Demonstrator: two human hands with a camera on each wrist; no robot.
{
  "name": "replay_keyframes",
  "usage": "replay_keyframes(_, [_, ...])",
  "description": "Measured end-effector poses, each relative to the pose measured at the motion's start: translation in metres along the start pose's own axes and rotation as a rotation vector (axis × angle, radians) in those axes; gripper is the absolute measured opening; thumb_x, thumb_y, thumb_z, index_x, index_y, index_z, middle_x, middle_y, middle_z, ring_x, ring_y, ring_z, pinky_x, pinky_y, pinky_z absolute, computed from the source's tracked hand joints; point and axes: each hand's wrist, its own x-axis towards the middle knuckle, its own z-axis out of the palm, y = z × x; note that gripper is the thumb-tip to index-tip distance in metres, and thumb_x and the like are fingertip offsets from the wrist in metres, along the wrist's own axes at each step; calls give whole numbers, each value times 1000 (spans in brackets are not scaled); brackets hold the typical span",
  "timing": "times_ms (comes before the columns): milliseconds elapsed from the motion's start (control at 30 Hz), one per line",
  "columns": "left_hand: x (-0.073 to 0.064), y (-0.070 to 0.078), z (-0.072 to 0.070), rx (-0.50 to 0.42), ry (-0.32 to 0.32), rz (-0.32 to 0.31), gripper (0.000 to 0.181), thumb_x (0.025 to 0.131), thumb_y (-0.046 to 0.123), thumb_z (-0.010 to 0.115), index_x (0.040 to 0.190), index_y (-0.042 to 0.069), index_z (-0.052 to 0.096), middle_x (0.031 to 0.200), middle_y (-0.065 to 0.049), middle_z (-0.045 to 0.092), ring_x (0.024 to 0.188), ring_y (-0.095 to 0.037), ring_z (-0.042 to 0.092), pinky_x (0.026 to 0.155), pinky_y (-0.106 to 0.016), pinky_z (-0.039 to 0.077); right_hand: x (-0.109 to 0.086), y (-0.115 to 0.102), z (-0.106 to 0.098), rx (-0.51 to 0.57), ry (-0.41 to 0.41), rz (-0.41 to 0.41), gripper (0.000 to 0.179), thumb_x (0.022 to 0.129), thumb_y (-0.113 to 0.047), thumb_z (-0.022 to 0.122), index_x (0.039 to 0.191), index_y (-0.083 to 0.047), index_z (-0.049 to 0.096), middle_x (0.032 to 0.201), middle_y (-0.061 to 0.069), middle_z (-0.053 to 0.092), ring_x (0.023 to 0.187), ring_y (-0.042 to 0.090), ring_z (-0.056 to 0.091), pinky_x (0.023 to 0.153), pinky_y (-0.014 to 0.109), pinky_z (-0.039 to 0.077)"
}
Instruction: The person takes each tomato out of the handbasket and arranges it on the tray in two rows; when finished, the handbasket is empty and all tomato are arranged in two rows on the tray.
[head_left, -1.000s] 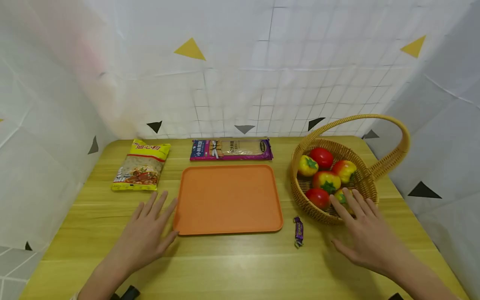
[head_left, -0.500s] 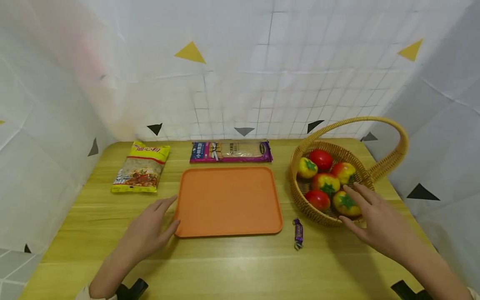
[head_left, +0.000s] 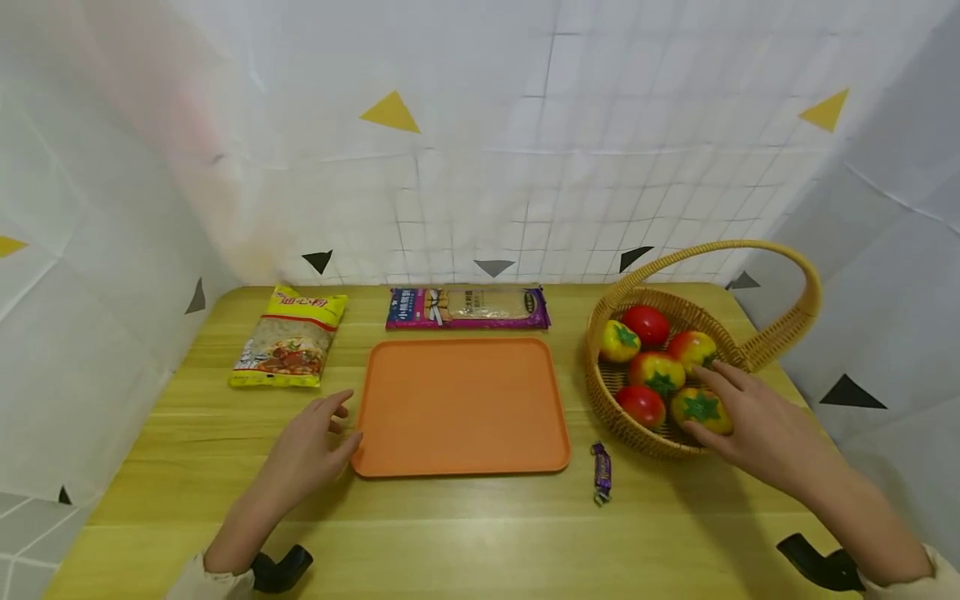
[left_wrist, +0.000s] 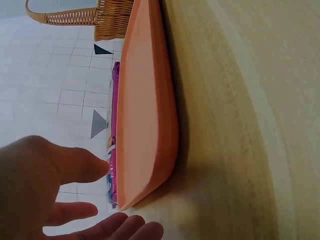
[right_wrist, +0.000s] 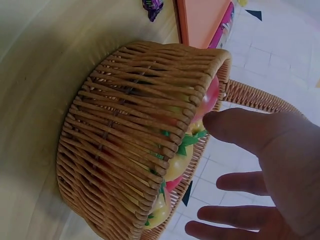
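A person holds their right hand [head_left: 768,433] over the near right rim of a round, brown woven basket [head_left: 628,432] with a tall handle, which stands by the right edge of the wooden tabletop [head_left: 487,533]. The thumb and fingers are apart, around a round, shiny yellow-orange fruit with green leaves on top [head_left: 701,408], and they are not closed on it; whether a fingertip touches it, one cannot tell. This fruit lies in the basket by that rim, next to other red and yellow fruits. It looks light and hard, maybe plastic, so it likely won't squash, but its smooth skin could slip. The best hold would probably be around its fat sides, below the leaves. The left hand [head_left: 306,450] is just beside the left edge of a flat, orange tray [head_left: 461,406], fingers apart, holding nothing. The tray looks stiff and light, with a raised rim to hold. A small, purple wrapped candy [head_left: 602,473] lies just past the tray's near right corner.
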Motion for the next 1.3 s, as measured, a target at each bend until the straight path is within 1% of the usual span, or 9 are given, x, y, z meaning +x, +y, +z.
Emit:
replay_keyframes(100, [3,-3,2,-49,-34,-41,63,89,15,74,143,-4,48,111,-15,63,91,-25,66,76,-46,54,4,2,1,8,-49,14,71,80,-32,83,135,4,57,131,36,51,110,56,54,78,65,48])
replay_keyframes(267, [11,-7,5,-141,-76,-109,63,91,14,72,144,-3,45,112,-16,61,89,-23,67,75,-42,55,11,7,6,27,-103,16,73,80,-34,83,133,8,57,126,36,54,107,55,56,81,65,47])
replay_keyframes(467, [18,-10,9,-163,-87,-146,62,91,14,72,144,-4,46,108,-14,63,86,-21,67,74,-41,55,19,14,12,45,-155,6,72,78,-35,84,128,10,58,119,35,58,101,50,60,78,61,50])
replay_keyframes(633, [24,-8,14,-177,-101,-157,61,90,10,70,144,-5,45,104,-12,62,81,-18,63,69,-36,53,20,20,17,52,-204,2,67,75,-34,86,122,8,62,113,31,63,96,46,63,75,59,51])
replay_keyframes(767, [28,-9,18,-181,-108,-156,59,89,3,67,143,-6,46,100,-12,61,77,-18,60,63,-33,52,21,23,22,67,-204,-14,65,72,-30,89,119,7,64,110,25,66,95,43,65,76,57,51])
replay_keyframes(900, [29,-11,20,-184,-114,-155,57,88,-1,65,142,-7,47,97,-12,61,74,-17,60,59,-31,50,22,26,26,84,-215,-17,66,69,-28,91,117,8,64,106,22,68,91,41,65,74,56,52])
replay_keyframes(1100, [28,-12,22,-200,-104,-133,57,86,-4,63,141,-8,50,96,-12,61,73,-17,59,59,-32,49,23,29,28,74,-230,-13,60,71,-23,89,115,9,64,100,21,68,85,39,66,70,55,52])
replay_keyframes(1200, [27,-13,22,-199,-91,-130,57,86,-4,63,141,-8,50,97,-13,61,74,-17,60,59,-31,49,22,28,28,71,-227,-13,58,72,-22,88,115,9,64,100,21,68,86,40,66,71,55,52])
replay_keyframes(1300, [27,-13,22,-199,-77,-140,57,86,-3,63,141,-7,50,100,-14,62,76,-18,60,61,-31,50,22,26,26,67,-204,-23,58,73,-23,87,116,8,65,104,22,68,89,41,65,73,56,52])
